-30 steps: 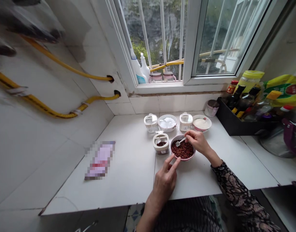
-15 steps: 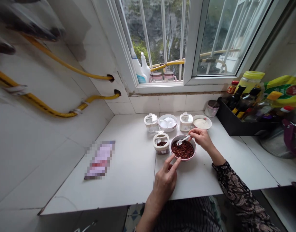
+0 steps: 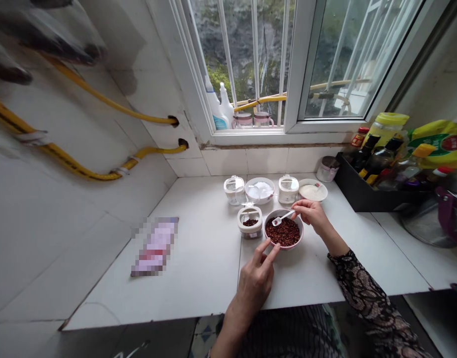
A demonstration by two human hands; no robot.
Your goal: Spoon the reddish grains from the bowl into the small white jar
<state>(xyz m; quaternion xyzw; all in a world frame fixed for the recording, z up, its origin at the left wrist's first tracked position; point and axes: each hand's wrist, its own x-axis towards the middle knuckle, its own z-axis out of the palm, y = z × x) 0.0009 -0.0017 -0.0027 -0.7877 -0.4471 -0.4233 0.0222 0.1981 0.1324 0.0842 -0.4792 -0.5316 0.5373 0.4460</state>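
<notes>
My right hand (image 3: 311, 215) pinches the handle end of a small white spoon (image 3: 285, 217). The spoon's scoop is over the dark red peppercorn-like spice (image 3: 283, 232) that fills much of a pink-rimmed white bowl (image 3: 302, 237). At the bowl's near left edge is my left hand (image 3: 257, 273), its index and middle fingers stretched out and apart against the rim. Just left of the bowl stands a small clear seasoning jar (image 3: 250, 231) with a white collar. Its flip lid (image 3: 247, 195) is up, and some of the same spice shows inside.
Behind are a jar (image 3: 234, 190), a bowl of white grains (image 3: 260, 190), another jar (image 3: 288, 190) and a bowl of off-white powder (image 3: 312, 192). A black box of bottles (image 3: 377, 198) stands right, beside a pot (image 3: 425, 223). A blurred purple packet (image 3: 156, 246) lies left.
The spoon's scoop has shifted very slightly over the spice, with the right hand still pinching its handle. The left fingers keep their place at the bowl's rim. The view has moved a little.
</notes>
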